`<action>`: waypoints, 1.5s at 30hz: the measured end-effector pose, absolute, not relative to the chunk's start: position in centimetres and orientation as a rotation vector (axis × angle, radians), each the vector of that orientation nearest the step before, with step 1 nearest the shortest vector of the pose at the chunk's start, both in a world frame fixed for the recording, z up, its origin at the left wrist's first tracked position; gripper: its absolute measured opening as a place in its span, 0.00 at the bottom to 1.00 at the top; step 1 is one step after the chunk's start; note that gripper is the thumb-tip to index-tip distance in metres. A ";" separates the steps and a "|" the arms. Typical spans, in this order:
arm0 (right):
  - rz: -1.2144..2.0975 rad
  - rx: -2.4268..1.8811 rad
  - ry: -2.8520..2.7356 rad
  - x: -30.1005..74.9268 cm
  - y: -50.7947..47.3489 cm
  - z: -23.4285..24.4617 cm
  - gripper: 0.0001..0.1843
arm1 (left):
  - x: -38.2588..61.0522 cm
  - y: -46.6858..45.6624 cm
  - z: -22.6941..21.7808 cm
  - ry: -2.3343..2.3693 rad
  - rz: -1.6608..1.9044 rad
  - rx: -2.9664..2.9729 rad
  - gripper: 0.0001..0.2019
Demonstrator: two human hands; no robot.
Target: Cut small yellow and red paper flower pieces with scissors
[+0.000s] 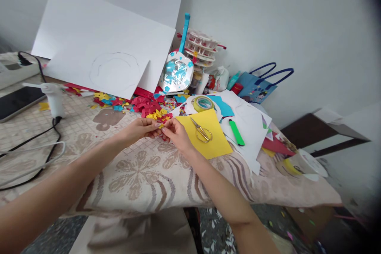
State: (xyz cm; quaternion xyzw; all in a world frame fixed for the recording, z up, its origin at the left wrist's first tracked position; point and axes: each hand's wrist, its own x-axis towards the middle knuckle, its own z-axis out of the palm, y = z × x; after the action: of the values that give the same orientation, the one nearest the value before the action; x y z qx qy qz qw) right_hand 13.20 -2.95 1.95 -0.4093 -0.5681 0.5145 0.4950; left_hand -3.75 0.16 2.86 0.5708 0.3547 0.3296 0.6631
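Observation:
Fingertips of my left hand (144, 129) and my right hand (177, 131) meet in a pinch around a small yellow paper piece (161, 126). Its exact shape is mostly covered by the fingers. Just behind it lie yellow paper flowers (157, 114) and a heap of red paper flowers (145, 105). Right of my right hand, gold-handled scissors (203, 131) rest on a yellow sheet (218, 143). A green box cutter (236, 132) lies farther right on white paper (251, 149).
A roll of tape (203, 104) sits behind the scissors. At left stand a hot glue gun (52, 99), a phone (20, 102) and cables (55, 143). White boards (110, 39) lean on the wall beside a decorated round mirror (177, 72). A blue bag (258, 87) stands at the back right.

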 end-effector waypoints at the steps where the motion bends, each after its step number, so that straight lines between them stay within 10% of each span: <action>1: 1.211 -0.999 -1.394 13.2 -3.0 1.9 0.11 | -3.8 0.2 2.9 0.799 0.741 1.292 0.11; 45: 1.516 -1.040 -1.073 12.5 -3.6 2.6 0.14 | -2.9 -0.8 3.0 0.957 0.991 1.468 0.15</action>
State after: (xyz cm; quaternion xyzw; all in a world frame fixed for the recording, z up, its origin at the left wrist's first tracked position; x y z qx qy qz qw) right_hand 12.52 -3.63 2.64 -0.4274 -0.4408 0.6226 0.4851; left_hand -2.86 -0.79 3.04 0.6160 0.4017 0.4159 0.5350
